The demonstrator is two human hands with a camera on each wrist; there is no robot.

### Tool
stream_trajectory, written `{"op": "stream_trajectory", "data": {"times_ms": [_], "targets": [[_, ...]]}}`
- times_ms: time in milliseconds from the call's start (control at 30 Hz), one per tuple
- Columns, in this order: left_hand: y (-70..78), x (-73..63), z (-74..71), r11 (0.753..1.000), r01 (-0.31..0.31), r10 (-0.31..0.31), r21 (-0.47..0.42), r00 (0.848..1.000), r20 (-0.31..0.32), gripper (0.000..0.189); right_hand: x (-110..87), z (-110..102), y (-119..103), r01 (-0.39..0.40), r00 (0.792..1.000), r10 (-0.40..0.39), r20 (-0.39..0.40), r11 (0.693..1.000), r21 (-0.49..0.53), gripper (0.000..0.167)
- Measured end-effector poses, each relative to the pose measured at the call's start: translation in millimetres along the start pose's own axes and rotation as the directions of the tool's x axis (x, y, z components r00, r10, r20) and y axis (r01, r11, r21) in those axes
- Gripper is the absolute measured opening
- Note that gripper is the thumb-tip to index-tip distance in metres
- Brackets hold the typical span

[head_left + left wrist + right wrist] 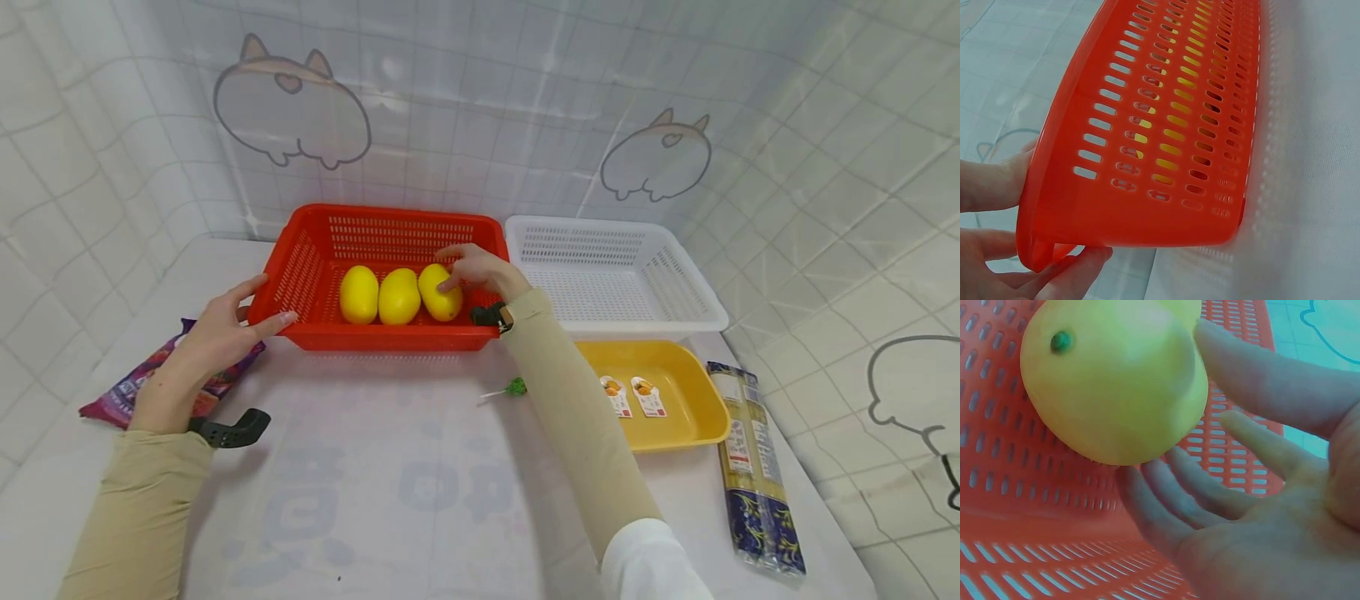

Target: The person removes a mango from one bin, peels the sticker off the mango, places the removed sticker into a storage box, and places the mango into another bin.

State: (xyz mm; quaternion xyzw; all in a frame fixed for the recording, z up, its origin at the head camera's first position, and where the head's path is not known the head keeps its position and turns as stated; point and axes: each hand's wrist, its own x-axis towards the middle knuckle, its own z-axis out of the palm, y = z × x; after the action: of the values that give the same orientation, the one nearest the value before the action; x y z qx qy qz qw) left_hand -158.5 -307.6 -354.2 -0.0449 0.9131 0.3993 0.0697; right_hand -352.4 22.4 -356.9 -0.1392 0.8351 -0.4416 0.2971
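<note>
In the head view, three smooth yellow oval fruits, mango-like, lie side by side in a red perforated basket [390, 337]. My left hand [221, 337] grips the basket's left end at its rim; the left wrist view shows thumb and fingers on either side of that rim [1029, 225]. Inside the basket, my right hand [476, 271] holds the rightmost yellow fruit [438, 304] loosely. Seen from the right wrist, the thumb lies against one side of this fruit [1110, 381], several fingertips meet its lower edge, and one finger stands off. A green stem nub shows.
A white perforated basket [705, 321] adjoins on the right. Before it stands a yellow tray [675, 425] with two fruit-picture labels, partly behind my right forearm. A pack of dried noodles [750, 467], a green lollipop [516, 387] and a purple snack bag [120, 400] lie around.
</note>
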Motion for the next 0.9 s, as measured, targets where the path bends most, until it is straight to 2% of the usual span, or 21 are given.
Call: {"op": "stream_trajectory", "data": {"times_ms": [233, 367, 600, 900], "targets": [[-0.8, 0.5, 0.5, 1.0, -0.002, 0.002, 0.012, 1.0, 0.001, 0.099, -5.4, -2.4, -7.5, 0.035, 0.999, -0.031, -0.032, 0.992, 0.124, 0.063], [-0.3, 0.0, 0.2, 1.0, -0.003, 0.003, 0.01, 1.0, -0.003, 0.098, -9.7, -3.7, -14.7, 0.056, 0.998, -0.049, -0.042, 0.986, 0.16, 0.061], [-1.0, 0.2, -0.9, 1.0, 0.002, -0.002, 0.014, 1.0, -0.007, 0.098, -15.7, -7.9, -24.7, 0.09, 0.996, -0.085, -0.04, 0.98, 0.177, 0.061], [-1.4, 0.6, -0.8, 1.0, 0.004, -0.004, 0.009, 1.0, -0.004, 0.098, -25.9, -12.7, -28.8, 0.146, 0.989, -0.142, -0.043, 0.979, 0.142, 0.063]]}}
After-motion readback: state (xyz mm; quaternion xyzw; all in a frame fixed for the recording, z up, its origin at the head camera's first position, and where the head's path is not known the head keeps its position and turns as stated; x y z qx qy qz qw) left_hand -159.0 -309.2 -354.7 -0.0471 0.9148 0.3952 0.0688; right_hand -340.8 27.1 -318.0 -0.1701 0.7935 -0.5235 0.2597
